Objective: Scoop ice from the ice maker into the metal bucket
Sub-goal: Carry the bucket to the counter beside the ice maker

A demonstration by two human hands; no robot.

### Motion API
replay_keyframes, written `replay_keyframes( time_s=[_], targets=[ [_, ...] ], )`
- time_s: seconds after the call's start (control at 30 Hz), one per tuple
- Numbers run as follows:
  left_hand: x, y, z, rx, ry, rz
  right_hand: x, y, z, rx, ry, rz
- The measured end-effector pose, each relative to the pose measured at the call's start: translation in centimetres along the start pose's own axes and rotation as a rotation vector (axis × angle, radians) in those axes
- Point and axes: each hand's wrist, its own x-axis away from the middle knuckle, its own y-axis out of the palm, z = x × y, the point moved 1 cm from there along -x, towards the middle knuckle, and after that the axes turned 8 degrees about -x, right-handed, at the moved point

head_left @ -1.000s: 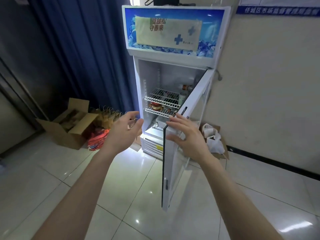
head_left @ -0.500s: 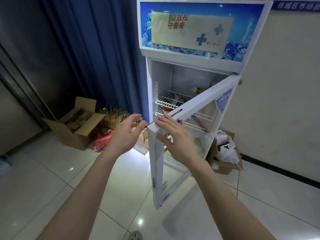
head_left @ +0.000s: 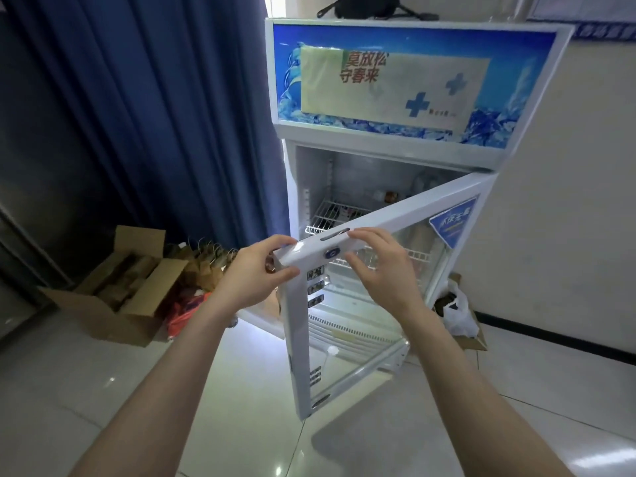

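Note:
A white display fridge (head_left: 406,139) with a blue ice-picture top panel stands against the wall, its glass door (head_left: 371,304) swung partly out toward me. My left hand (head_left: 256,271) grips the door's top left corner, fingers over the top edge and thumb under it. My right hand (head_left: 382,266) holds the door's top rail just to the right, fingers curled over the edge and thumb on the front. Wire shelves (head_left: 330,215) with a few small items show inside. No metal bucket, scoop or ice is in view.
An open cardboard box (head_left: 113,297) and paper bags (head_left: 203,263) sit on the floor at left, before a blue curtain (head_left: 155,115). White plastic bags in a box (head_left: 457,311) lie right of the fridge. A dark bag (head_left: 364,6) rests on top. Glossy tiled floor surrounds me.
I have stepped closer. The door has swung from edge-on toward its frame. My left hand, free before, now grips its corner; my right hand has shifted onto the top rail.

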Motion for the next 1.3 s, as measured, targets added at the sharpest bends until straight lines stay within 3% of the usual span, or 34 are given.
replay_keyframes(
  time_s=[0.37,0.67,1.07,1.3],
  targets=[
    [-8.7,-1.8,-5.2,0.016,0.018,0.07,-5.8,3.0,2.3,0.105,0.068,0.007],
    [-17.4,-0.7,-9.0,-0.022,0.011,0.19,-15.7,6.8,8.3,0.213,-0.117,-0.038],
    [-26.6,2.9,-10.9,-0.053,0.0,0.314,-24.5,11.7,15.1,0.284,-0.216,0.199],
    [-30.9,6.5,-12.4,-0.104,0.042,0.153,-25.3,13.9,17.4,0.585,-0.271,-0.055]
  ],
)
